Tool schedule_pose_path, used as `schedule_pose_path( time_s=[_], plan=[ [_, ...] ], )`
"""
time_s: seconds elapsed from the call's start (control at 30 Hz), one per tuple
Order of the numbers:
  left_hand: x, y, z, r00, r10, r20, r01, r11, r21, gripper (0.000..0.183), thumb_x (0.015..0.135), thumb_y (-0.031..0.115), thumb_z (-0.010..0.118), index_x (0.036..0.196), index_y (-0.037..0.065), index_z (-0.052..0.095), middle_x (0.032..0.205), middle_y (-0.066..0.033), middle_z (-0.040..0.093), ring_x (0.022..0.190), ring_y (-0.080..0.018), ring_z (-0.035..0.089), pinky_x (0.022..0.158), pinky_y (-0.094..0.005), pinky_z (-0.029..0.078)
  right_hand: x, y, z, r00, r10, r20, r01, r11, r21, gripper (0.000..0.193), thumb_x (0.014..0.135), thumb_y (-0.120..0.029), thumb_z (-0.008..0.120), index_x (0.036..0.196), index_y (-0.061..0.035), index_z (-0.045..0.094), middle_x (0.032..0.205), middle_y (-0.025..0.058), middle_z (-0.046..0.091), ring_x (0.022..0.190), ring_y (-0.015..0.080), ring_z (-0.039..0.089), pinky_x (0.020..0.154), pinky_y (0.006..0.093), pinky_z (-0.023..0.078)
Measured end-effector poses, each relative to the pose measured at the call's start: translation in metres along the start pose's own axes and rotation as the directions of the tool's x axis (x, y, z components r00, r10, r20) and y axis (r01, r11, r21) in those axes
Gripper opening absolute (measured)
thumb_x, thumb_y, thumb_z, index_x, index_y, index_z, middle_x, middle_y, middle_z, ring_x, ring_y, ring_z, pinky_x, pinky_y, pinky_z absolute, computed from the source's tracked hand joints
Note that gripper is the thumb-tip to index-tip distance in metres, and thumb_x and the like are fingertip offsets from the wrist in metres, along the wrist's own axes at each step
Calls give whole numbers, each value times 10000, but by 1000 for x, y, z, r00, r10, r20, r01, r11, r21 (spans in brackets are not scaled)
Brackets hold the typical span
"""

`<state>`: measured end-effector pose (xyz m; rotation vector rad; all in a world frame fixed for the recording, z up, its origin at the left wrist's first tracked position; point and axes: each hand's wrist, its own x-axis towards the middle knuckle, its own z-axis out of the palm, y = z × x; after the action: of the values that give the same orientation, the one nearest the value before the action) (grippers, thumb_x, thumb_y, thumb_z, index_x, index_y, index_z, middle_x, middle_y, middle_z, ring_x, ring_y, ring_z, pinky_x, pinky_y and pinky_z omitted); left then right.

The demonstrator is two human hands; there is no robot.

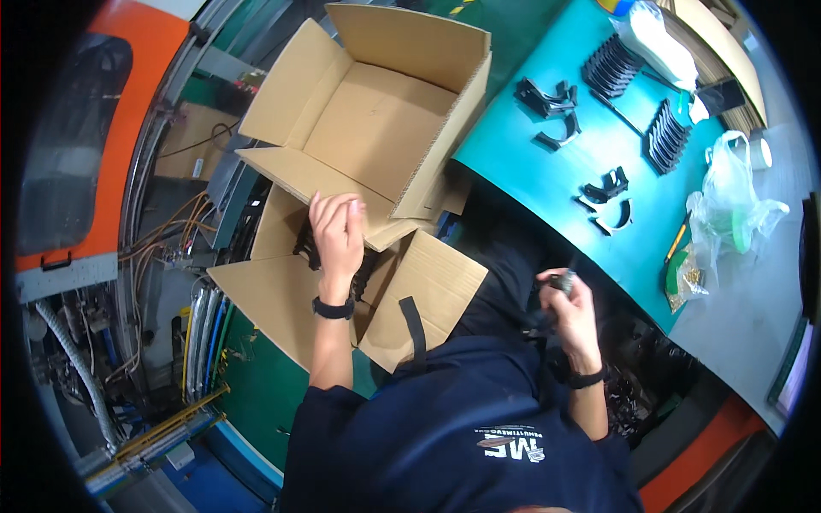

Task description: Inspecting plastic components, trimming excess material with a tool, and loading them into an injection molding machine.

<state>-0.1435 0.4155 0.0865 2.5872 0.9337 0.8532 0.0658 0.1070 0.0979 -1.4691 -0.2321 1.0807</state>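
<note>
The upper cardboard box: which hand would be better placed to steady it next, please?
Probably the left hand, at the near flap; the right hand is farther off, gripping a small object.

Left hand (339,235) is at flap (299,174) of open box (376,120); right hand (575,316) holds small object (562,280); black parts (667,137) lie on table (547,184)

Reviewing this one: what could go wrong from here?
The upper box overlaps the open lower box in view; if it rests on those flaps, it might tip, with only the left hand at its edge.
The right hand grips a small object, too unclear to identify; it could slip.
Loose black clips near the table edge might get knocked off.
</note>
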Motion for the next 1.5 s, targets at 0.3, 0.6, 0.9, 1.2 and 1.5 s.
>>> schedule_pose_path(
  time_s=[0.3,0.6,0.9,1.2,1.5],
  plan=[
    [-22,13,29,959,-67,-275,79,996,35,397,1008,196,322,1073,-66,613,1364,-224,492,1299,-409,393,1086,-518,289,71,57,67,913,341,226,-209,864,-458,281,849,-205,678,965,39,601,743,81,630,663,146,590,617,310,469],
    [-134,24,45,812,-510,285,510,857,79,533,970,267,478,1380,-51,357,1408,-299,377,1326,-400,367,1069,-486,330,82,77,70,925,376,59,-294,804,-517,331,867,-231,656,1002,66,605,814,209,677,814,294,681,760,392,494],
    [-172,13,66,822,-516,243,430,841,328,339,943,299,532,1043,-21,578,970,-232,639,941,-414,597,847,-492,458,85,91,77,934,356,38,-298,833,-466,240,875,-195,637,902,40,601,696,101,642,635,175,611,603,334,471],
    [-155,-10,58,809,-530,254,459,840,291,369,933,314,527,1070,-26,565,1006,-242,631,970,-414,586,846,-504,453,96,87,98,928,366,64,-308,854,-419,254,884,-207,630,889,48,625,698,126,668,648,212,646,634,359,495],
    [-19,49,-27,685,-359,634,613,754,-236,269,959,174,564,846,-53,653,762,-125,673,711,-151,640,659,-273,501,90,58,81,901,386,199,-306,890,-339,197,871,-169,618,767,-2,610,615,36,595,537,108,542,513,282,429]
  ],
)
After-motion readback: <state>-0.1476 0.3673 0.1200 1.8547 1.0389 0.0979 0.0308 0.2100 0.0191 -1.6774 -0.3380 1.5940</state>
